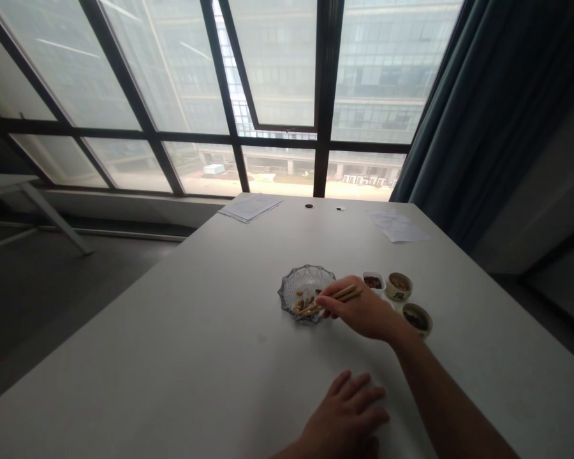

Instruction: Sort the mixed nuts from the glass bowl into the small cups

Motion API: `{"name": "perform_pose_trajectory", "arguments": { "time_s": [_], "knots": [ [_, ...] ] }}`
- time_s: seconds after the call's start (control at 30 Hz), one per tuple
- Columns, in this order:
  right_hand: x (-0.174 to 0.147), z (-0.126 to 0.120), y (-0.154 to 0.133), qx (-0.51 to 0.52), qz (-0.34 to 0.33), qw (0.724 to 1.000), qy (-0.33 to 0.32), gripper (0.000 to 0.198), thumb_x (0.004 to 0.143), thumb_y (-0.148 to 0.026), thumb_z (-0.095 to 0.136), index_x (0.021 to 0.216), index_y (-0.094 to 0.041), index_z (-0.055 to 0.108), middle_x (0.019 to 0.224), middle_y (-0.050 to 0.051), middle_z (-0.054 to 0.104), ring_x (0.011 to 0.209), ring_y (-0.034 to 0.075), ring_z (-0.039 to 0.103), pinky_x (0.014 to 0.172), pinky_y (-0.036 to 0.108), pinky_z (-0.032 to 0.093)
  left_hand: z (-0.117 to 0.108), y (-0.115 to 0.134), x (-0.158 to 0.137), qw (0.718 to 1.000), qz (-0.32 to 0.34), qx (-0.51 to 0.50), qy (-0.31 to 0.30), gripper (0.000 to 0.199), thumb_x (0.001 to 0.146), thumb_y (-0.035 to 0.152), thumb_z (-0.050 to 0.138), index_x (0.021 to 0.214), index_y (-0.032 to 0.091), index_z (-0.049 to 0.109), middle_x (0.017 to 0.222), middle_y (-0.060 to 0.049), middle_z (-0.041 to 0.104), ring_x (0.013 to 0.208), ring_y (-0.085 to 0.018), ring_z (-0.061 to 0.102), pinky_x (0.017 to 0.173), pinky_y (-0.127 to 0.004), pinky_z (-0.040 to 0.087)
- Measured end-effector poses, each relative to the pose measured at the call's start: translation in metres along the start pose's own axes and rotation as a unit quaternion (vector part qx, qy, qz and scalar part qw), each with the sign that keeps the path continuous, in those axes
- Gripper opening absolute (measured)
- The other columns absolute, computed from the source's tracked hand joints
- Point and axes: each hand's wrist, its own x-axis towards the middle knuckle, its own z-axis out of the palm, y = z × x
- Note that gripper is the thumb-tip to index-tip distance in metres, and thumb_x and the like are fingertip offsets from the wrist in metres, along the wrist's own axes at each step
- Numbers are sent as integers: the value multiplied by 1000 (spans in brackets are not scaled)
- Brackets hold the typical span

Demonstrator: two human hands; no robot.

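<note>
Gripping wooden chopsticks (348, 292) in the right hand (361, 309) — closed snugly around them — at about four o'clock of the clear glass bowl (286, 282). Pointing the tips down to roughly seven o'clock inside, in among the small brown pieces (303, 303) lying in the bowl's near half. Pinching one, or merely touching? Cannot tell at this size.

Over to the left hand (347, 414), between five and six o'clock from the bowl: open, palm down, spread wide above the white table (172, 357), holding nothing visible.

Out towards three o'clock, past the right knuckles: finding a small white dish (381, 281) of dark bits and, just beside it, a pale cup (406, 295) with a dark mark on the wall. Dropping to five o'clock from there: meeting a second cup (425, 331), close by the right wrist.

Up at eleven, spotting stacked papers (251, 207); at two, loose sheets (399, 226). Straight on to twelve — reaching the framed windows (277, 64); then, between one and two, a dark blue curtain (478, 95).
</note>
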Motion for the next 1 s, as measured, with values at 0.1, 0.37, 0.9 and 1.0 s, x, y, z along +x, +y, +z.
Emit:
{"name": "perform_pose_trajectory", "arguments": {
  "time_s": [0.1,0.37,0.9,1.0],
  "knots": [
    [1,3,7,-51,-8,998,20,27,92,-32,64,80,-16,81,70,6,76,66,20,72,59,25,51,0,0,-1,1000,0,1,5,26,105,39,55,127,26,58,152,2,52,145,-24,39,124,-46,24],
    [-2,-9,20,45,28,993,106,32,91,-45,64,77,-18,77,70,5,77,67,24,75,62,28,55,4,-2,-3,1000,11,19,19,26,105,42,54,126,27,58,152,3,52,145,-22,39,124,-43,23],
    [4,-13,42,8,48,987,156,47,95,-57,58,73,-18,72,63,8,75,58,23,74,54,27,55,4,-3,-2,999,12,32,19,26,105,41,57,127,27,60,151,3,53,145,-23,40,124,-42,24],
    [9,-7,48,31,50,986,155,49,94,-61,57,73,-18,70,66,9,76,61,24,76,52,28,56,3,-2,-2,999,13,38,18,27,104,41,58,127,27,60,151,2,54,145,-23,39,124,-42,25]
  ]
}}
